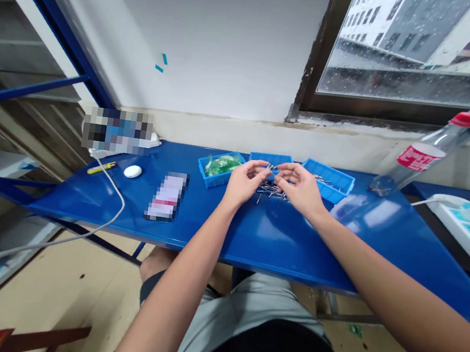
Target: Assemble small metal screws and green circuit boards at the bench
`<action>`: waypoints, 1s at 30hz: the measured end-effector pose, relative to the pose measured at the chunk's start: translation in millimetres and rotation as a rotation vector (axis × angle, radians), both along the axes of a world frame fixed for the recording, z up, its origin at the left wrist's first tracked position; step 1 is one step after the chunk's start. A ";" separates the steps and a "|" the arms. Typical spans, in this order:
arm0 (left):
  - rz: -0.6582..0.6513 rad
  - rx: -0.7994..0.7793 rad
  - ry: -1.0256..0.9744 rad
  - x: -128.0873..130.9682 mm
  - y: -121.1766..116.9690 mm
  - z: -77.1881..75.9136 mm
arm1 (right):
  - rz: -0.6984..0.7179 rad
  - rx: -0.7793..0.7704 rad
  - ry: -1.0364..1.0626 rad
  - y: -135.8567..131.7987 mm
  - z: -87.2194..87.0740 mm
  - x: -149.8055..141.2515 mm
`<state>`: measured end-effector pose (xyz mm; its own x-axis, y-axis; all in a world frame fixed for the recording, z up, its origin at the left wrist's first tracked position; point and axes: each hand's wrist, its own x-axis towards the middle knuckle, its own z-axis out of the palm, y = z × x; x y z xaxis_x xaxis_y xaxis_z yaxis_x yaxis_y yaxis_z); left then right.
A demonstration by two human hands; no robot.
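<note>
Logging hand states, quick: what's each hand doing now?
Left hand: pinching a small metal part.
Right hand: fingers curled beside it; grip cannot be told.

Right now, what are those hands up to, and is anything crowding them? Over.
Left hand pinching small metal piece; right hand close beside, its grip unclear. Loose pins beneath. Blue bins close on the far side.

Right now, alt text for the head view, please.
A person's left hand and right hand apparently hold a small shiny piece over loose metal pieces on a blue table. Beyond: three blue trays; left, a pixelated phone; right, a bottle.
</note>
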<state>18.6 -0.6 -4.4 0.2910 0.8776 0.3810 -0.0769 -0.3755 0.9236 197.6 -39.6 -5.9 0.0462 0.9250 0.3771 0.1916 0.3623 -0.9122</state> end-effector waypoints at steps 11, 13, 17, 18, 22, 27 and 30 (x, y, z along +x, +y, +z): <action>-0.028 -0.043 0.017 1.1 -5.4 1.1 | -0.084 0.199 -0.314 -10.9 5.5 -5.8; -0.037 -0.061 0.065 1.4 -7.4 0.6 | -0.136 0.234 -0.352 -11.0 5.4 -5.2; -0.086 -0.092 0.073 1.9 -7.7 -2.0 | -0.183 0.272 -0.402 -10.8 4.2 -4.8; -0.081 -0.084 0.065 1.9 -6.6 -2.8 | -0.189 0.282 -0.413 -10.7 3.8 -4.9; -0.072 -0.081 0.015 1.1 -1.8 -4.2 | -0.188 0.373 -0.458 -9.1 1.5 -5.1; -0.037 -0.041 0.014 -0.7 -1.8 -2.5 | -0.156 0.315 -0.383 -6.0 -1.2 -5.0; 0.017 0.056 0.109 -1.7 -3.8 -2.5 | -0.161 0.223 -0.287 -5.1 -0.9 -4.5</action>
<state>16.9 -4.3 -6.9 0.3186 0.8610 0.3965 0.0297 -0.4272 0.9037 193.0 -44.7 -6.8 0.0472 0.8087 0.5863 0.4975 0.4899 -0.7159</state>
